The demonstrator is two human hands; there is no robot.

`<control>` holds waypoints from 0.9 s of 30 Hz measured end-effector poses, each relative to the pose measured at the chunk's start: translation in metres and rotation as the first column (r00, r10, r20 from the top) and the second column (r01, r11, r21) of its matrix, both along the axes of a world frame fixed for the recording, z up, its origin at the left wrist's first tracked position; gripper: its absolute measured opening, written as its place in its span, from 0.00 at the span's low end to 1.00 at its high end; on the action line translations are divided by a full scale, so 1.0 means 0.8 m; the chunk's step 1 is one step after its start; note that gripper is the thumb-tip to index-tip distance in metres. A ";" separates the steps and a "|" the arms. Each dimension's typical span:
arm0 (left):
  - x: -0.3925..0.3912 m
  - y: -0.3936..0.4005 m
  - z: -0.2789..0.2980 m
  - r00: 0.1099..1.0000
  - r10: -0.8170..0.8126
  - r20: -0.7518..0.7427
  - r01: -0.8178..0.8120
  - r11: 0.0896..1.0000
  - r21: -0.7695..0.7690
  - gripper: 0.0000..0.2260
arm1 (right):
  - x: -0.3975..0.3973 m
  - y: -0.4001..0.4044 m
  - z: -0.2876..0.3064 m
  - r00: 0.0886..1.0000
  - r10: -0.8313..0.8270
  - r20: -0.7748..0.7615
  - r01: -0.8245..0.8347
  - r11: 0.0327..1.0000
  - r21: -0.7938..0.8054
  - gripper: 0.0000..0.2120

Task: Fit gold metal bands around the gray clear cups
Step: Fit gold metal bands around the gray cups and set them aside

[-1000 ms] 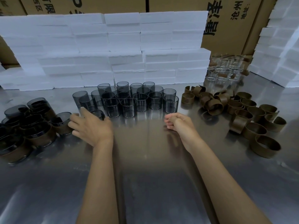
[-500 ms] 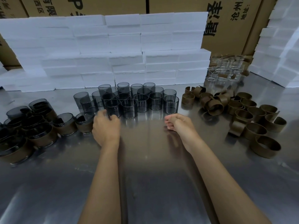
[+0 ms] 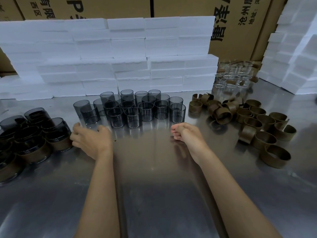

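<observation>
Now the left hand (image 3: 91, 140) lies spread beside the banded cups (image 3: 58, 134), holding nothing, just before the upright gray clear plastic cups (image 3: 135, 107) on the steel surface (image 3: 154, 177). Right of these cups, the right hand (image 3: 187, 134) is loosely curled and empty; farther right lie gold metal bands (image 3: 253, 121).
</observation>
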State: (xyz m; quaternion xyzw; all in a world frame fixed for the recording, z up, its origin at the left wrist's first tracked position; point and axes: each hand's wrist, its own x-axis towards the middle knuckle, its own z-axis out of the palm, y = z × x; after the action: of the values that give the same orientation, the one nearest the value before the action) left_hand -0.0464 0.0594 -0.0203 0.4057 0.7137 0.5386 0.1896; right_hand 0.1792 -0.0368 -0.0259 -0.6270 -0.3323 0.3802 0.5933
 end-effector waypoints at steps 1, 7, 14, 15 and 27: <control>-0.001 0.001 0.000 1.000 0.009 0.009 -0.009 1.000 0.003 0.28 | 0.000 0.000 0.000 1.000 0.001 -0.002 -0.001 1.000 0.002 0.13; -0.002 0.004 -0.007 0.999 -0.033 0.040 0.031 0.998 0.048 0.28 | 0.001 -0.003 0.000 1.000 0.003 0.007 -0.003 1.000 0.002 0.13; -0.001 0.033 -0.011 0.970 -0.232 -0.075 0.233 0.972 0.013 0.28 | -0.001 0.004 -0.001 0.998 -0.026 0.052 0.026 1.000 0.008 0.13; -0.004 0.042 -0.012 0.962 -0.254 -0.102 0.255 0.967 0.003 0.28 | -0.001 0.006 -0.002 0.998 -0.034 0.062 0.034 0.999 0.006 0.13; -0.021 0.111 -0.016 0.947 -0.211 -0.243 0.217 0.976 0.000 0.17 | -0.003 0.014 -0.007 0.990 -0.063 0.129 0.061 0.998 0.015 0.13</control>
State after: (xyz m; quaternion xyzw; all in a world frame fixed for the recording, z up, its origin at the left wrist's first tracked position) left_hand -0.0635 0.1478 -0.0328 0.5457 0.6760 0.4709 0.1533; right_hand 0.1767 -0.0255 -0.0313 -0.6571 -0.3523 0.3184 0.5853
